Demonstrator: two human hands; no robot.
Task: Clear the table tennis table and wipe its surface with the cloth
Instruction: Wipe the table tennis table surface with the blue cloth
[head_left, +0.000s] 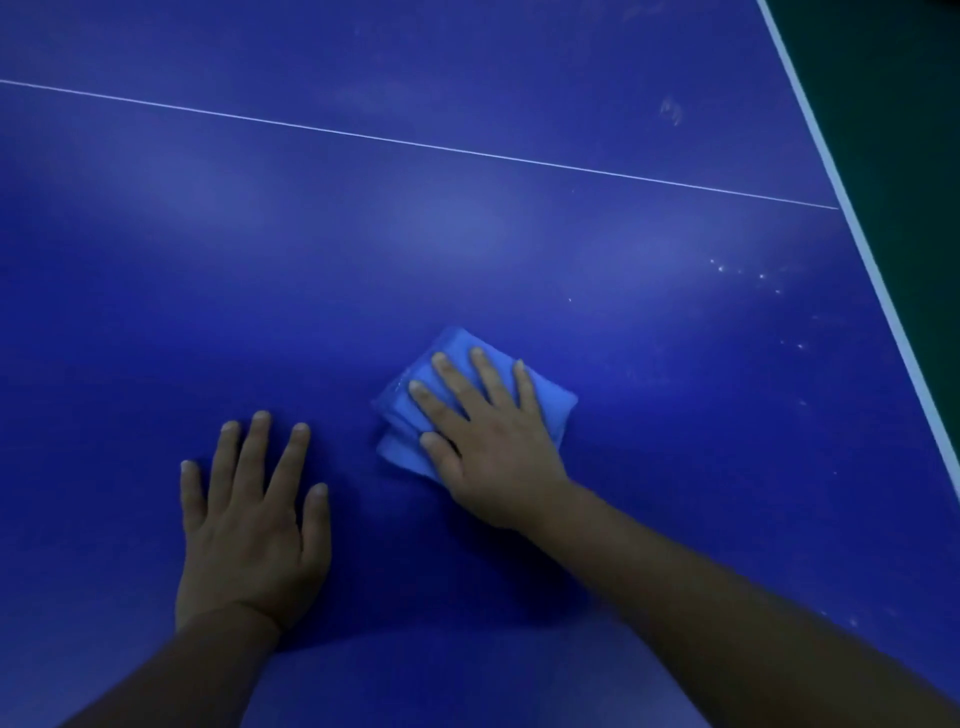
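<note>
Two hands lie on the one blue table. The right hand presses flat on the single cloth, a folded light-blue square lying toward the table's right half; its four fingers are straight and slightly spread over the cloth, the thumb laid along the cloth's left edge. The left hand rests palm down on the bare surface just left of the cloth, apart from it, all five fingers straight and spread. One thin white line crosses the table beyond the hands. One white edge stripe runs down the right side, with green floor past it. A few pale specks dot the surface near that edge.
</note>
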